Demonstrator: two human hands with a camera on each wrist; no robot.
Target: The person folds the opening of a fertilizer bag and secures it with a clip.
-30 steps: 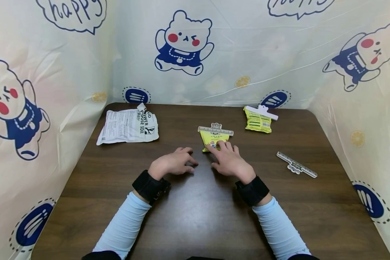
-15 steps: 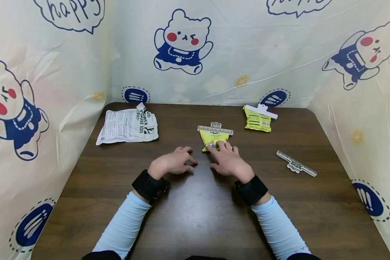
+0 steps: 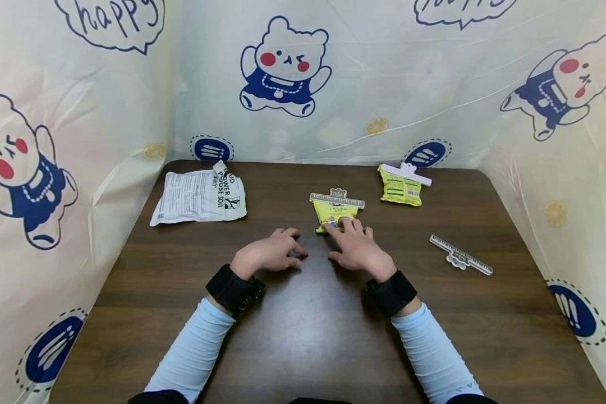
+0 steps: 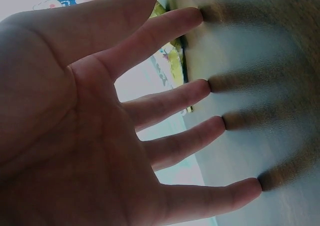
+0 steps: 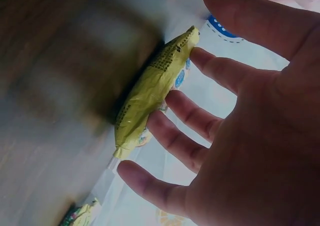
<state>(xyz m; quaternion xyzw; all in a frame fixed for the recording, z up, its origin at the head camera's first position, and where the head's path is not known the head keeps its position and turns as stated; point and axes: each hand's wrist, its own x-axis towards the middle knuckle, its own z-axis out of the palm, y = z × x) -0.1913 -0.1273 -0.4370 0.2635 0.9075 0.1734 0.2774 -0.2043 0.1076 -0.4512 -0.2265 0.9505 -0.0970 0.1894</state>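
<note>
Touches the near part of a yellow packet (image 3: pixel 334 211) with the extended fingertips of the right hand (image 3: pixel 359 251), at twelve o'clock from the middle of the bench (image 3: pixel 305 325); grasps nothing there, with the thumb well clear of the wrapper. Toward ten o'clock from the same middle, spreads the left hand (image 3: pixel 270 251) with straight fingers, released and holding nothing, with four fingertips set down on the bench.

Across the packet's far edge, carries a ruler-like clip (image 3: pixel 336 200) with fine tick marks too small to read. In the right-wrist view, shows rows of tiny dark print on the wrapper and a round blue mark, blurred past reading.

At ten o'clock, shows a white bag (image 3: pixel 198 196) packed with small illegible text, then "POWER" in black capitals turned sideways, beside a line apparently ending in "SOIL". Between one and two o'clock, shows a second yellow packet (image 3: pixel 401 189) with dark unreadable lines, pinched at its far edge by a white clip (image 3: pixel 405 174). Toward three o'clock, shows a loose clip (image 3: pixel 461 255) lying slantwise, also ruler-marked.

On the backdrop (image 3: pixel 384 62), reads "happy" inside a speech bubble (image 3: pixel 112 22) at eleven o'clock, above printed bears (image 3: pixel 285 67) in blue.
</note>
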